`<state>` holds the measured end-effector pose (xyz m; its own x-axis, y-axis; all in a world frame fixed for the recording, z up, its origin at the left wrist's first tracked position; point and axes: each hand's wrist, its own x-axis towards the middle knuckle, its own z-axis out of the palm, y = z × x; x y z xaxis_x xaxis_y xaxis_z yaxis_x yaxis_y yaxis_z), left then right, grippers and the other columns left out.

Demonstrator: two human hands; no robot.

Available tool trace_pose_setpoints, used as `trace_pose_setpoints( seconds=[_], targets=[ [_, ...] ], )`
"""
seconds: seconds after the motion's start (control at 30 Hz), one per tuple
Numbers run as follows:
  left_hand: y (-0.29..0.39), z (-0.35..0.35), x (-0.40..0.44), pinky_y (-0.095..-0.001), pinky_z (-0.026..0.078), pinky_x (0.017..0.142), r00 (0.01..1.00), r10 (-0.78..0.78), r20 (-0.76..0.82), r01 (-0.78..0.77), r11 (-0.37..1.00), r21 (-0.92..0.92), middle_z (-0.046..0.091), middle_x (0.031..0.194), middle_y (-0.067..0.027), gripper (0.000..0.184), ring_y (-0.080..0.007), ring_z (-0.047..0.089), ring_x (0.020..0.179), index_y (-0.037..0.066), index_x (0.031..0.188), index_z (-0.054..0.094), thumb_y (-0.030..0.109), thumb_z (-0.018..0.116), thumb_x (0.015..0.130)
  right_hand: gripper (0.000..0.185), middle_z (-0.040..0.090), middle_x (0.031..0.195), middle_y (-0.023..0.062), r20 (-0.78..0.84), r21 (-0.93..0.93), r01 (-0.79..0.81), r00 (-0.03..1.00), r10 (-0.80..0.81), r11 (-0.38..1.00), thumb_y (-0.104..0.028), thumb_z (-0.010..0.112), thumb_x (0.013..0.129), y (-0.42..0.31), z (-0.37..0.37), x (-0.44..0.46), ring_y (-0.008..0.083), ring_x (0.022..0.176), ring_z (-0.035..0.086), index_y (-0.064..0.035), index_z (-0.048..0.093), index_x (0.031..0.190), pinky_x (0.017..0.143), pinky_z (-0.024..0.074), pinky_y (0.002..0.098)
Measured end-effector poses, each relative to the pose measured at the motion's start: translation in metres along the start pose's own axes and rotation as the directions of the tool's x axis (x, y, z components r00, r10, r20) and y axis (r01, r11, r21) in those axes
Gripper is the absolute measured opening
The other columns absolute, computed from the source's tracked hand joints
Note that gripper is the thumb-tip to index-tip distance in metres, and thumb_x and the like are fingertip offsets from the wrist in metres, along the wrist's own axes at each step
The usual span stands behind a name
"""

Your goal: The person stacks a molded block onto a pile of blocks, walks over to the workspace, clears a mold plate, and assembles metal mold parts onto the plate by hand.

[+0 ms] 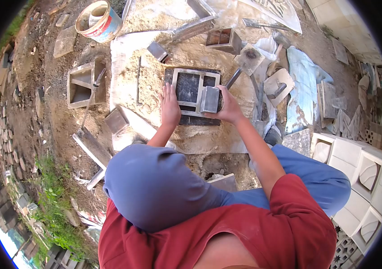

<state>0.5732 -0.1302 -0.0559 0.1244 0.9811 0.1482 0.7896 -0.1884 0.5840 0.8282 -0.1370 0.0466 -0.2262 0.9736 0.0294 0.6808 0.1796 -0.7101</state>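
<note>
A pale rectangular frame (pixel 187 71) with dividing bars lies on a dark flat plate (pixel 198 121). My left hand (pixel 170 106) rests along the frame's left side, its fingers stretched out and holding nothing. In my right hand (pixel 229 106) is a grey rectangular block (pixel 209 99), gripped from its right side over the frame's lower right part. The block covers that corner of the frame, so I cannot tell whether it touches the bars. Dark openings show in the rest of the frame.
A pale sheet (pixel 123 49) strewn with sandy powder lies underneath. Around it are a small metal box (pixel 158 52), an open box mould (pixel 223 41), a trowel-like tool (pixel 248 59), a divided frame (pixel 79 86) and a bucket (pixel 99 22). Pale blocks (pixel 357 170) stand at right.
</note>
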Motion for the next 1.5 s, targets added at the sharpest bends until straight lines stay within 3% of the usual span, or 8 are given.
trace_pose_setpoints(
  seconds=[0.4,0.57,0.77,0.83,1.17,1.27,1.33,1.5],
  targets=[
    [0.020,-0.025,-0.036,-0.0573,0.018,0.123,0.991,0.102,0.090,-0.107,0.993,0.057,0.020,0.168,-0.0225,0.047,-0.0436,0.020,0.155,0.012,0.132,0.058,0.043,0.062,0.097,0.106,0.062,0.128,0.0164,0.010,0.032,0.023,1.000,-0.023,0.999,-0.040,0.099,0.056,0.009,0.000,-0.006,0.0376,0.120,0.063,-0.0107,0.040,0.139,0.102,0.0516,0.0442],
    [0.018,-0.029,-0.039,-0.0565,0.020,0.123,0.988,0.125,0.088,-0.134,0.985,0.109,0.021,0.168,-0.0210,0.045,-0.0417,0.021,0.155,0.012,0.130,0.060,0.042,0.061,0.098,0.109,0.061,0.130,0.0189,0.015,0.046,0.044,0.999,-0.045,0.998,-0.040,0.099,0.056,0.009,-0.001,-0.007,0.0374,0.124,0.060,-0.0089,0.038,0.141,0.104,0.0500,0.0437],
    [-0.003,-0.055,-0.028,-0.0548,0.020,0.124,0.965,0.152,0.215,-0.152,0.988,-0.018,0.028,0.166,-0.0208,0.042,-0.0409,0.025,0.154,0.010,0.136,0.055,0.035,0.056,0.102,0.095,0.060,0.137,0.0195,0.398,-0.039,0.141,0.910,-0.114,0.989,-0.050,0.093,0.066,0.002,-0.048,0.037,0.0341,0.125,0.060,-0.0053,0.051,0.139,0.107,0.0477,0.0420],
    [-0.019,-0.071,-0.023,-0.0523,0.021,0.125,0.965,0.152,0.214,-0.109,0.974,-0.200,0.034,0.163,-0.0208,0.042,-0.0411,0.025,0.153,0.008,0.139,0.052,0.031,0.053,0.104,0.074,0.065,0.131,0.0172,0.426,0.155,-0.127,0.903,0.050,0.980,-0.052,0.082,0.080,-0.011,-0.055,0.060,0.0298,0.123,0.062,-0.0023,0.061,0.131,0.104,0.0482,0.0408],
    [-0.093,-0.127,-0.020,-0.0516,0.038,0.115,0.940,-0.164,-0.299,0.107,0.974,-0.198,0.048,0.152,-0.0243,0.028,-0.0483,0.038,0.145,0.006,0.124,0.063,0.015,0.064,0.098,0.037,0.073,0.109,0.0140,0.201,-0.060,0.027,0.980,-0.015,0.998,-0.036,0.072,0.091,-0.088,0.070,0.176,0.0325,0.099,0.070,-0.0062,0.066,0.112,0.084,0.0545,0.0436],
    [-0.132,-0.126,-0.038,-0.0519,0.038,0.115,0.906,-0.227,-0.358,0.208,0.974,-0.092,0.048,0.150,-0.0284,0.037,-0.0505,0.039,0.143,0.003,0.127,0.059,0.018,0.068,0.095,0.031,0.072,0.108,0.0142,0.245,-0.022,0.069,0.968,-0.061,0.997,-0.032,0.071,0.091,-0.096,0.111,0.181,0.0352,0.098,0.069,-0.0072,0.066,0.109,0.084,0.0542,0.0453],
    [-0.151,-0.126,-0.053,-0.0521,0.037,0.115,0.822,-0.386,-0.419,0.492,0.852,0.178,0.044,0.149,-0.0326,0.059,-0.0514,0.039,0.140,-0.002,0.133,0.053,0.029,0.076,0.088,0.031,0.072,0.107,0.0142,0.305,0.009,0.106,0.947,-0.104,0.994,-0.030,0.070,0.090,-0.110,0.130,0.166,0.0356,0.098,0.068,-0.0062,0.066,0.110,0.085,0.0540,0.0453],
    [-0.154,-0.139,-0.077,-0.0538,0.037,0.114,0.719,-0.579,-0.384,0.681,0.697,0.223,0.039,0.147,-0.0295,0.098,-0.0492,0.041,0.135,0.000,0.147,0.044,0.049,0.085,0.074,0.032,0.072,0.107,0.0143,0.335,0.079,0.078,0.937,-0.100,0.994,-0.030,0.070,0.090,-0.107,0.170,0.141,0.0348,0.098,0.068,-0.0037,0.067,0.109,0.084,0.0542,0.0433]
  ],
)
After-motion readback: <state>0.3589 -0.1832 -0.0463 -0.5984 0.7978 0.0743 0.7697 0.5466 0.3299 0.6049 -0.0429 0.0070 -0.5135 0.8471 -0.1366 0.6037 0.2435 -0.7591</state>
